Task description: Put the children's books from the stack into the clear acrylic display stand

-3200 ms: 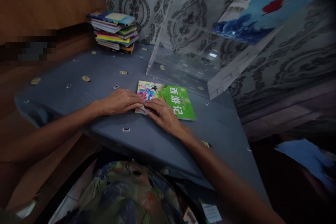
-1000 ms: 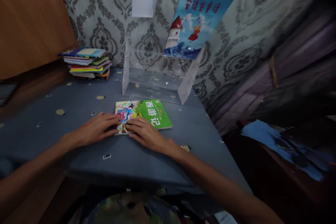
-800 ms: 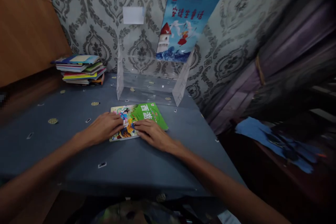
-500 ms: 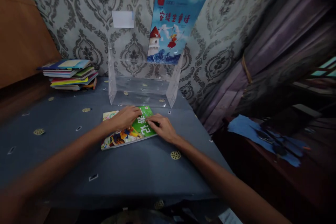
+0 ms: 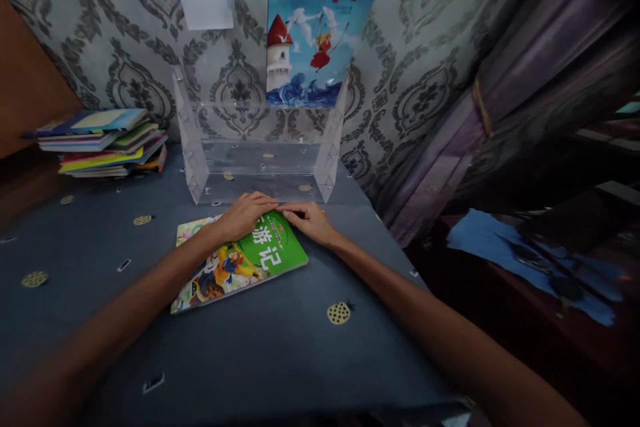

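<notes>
A green picture book (image 5: 235, 263) lies flat on the blue-grey tablecloth (image 5: 260, 347), just in front of a clear acrylic stand (image 5: 257, 160). My left hand (image 5: 245, 213) rests on the book's far edge, fingers curled over it. My right hand (image 5: 310, 220) grips the book's far right corner with fingers pinched together. A blue picture book (image 5: 313, 27) stands upright in the right side of the stand, against the wall.
A stack of books (image 5: 100, 140) lies at the back left by a wooden panel. Patterned wallpaper with a white note (image 5: 206, 8) is behind the stand. The table's right edge drops beside a purple curtain (image 5: 525, 80); blue cloth (image 5: 525, 260) lies lower right.
Both hands have slid from the book's near edge to its far edge by the stand. The book has turned a little. The view has tilted up toward the wall.
</notes>
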A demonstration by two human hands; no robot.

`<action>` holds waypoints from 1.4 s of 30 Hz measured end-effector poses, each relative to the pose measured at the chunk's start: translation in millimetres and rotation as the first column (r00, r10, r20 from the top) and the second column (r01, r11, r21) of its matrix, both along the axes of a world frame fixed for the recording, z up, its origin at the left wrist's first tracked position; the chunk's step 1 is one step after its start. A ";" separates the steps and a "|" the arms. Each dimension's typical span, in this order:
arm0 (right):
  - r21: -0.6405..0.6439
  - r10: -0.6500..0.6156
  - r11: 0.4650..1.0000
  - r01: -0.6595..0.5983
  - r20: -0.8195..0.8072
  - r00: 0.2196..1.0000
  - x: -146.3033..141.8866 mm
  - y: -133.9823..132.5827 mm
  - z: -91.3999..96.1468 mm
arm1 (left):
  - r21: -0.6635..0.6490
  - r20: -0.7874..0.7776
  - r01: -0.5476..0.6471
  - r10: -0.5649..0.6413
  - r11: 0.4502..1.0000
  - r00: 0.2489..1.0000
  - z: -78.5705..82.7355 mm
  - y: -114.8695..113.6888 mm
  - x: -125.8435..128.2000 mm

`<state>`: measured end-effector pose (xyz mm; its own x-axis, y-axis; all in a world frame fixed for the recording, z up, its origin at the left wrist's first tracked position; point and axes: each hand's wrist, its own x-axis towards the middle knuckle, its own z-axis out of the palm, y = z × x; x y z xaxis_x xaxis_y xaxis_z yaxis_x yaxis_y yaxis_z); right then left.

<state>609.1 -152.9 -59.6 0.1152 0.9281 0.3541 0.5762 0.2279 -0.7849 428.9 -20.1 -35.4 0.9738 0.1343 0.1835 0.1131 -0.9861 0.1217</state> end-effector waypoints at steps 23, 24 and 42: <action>0.064 0.012 0.998 -0.027 0.212 0.977 -3.6 -12.5 -0.9 | -0.081 0.027 0.045 -0.043 0.996 0.999 -1.4 1.4 -3.7; 0.061 0.007 0.998 -0.022 0.232 0.973 -4.7 -14.2 -0.9 | -0.079 0.033 0.051 -0.048 0.996 0.998 -2.2 2.0 -4.1; 0.013 0.005 1.000 -0.009 0.320 0.947 -10.9 -22.0 0.3 | -0.062 0.059 0.067 -0.063 0.996 0.996 -12.5 6.8 -3.2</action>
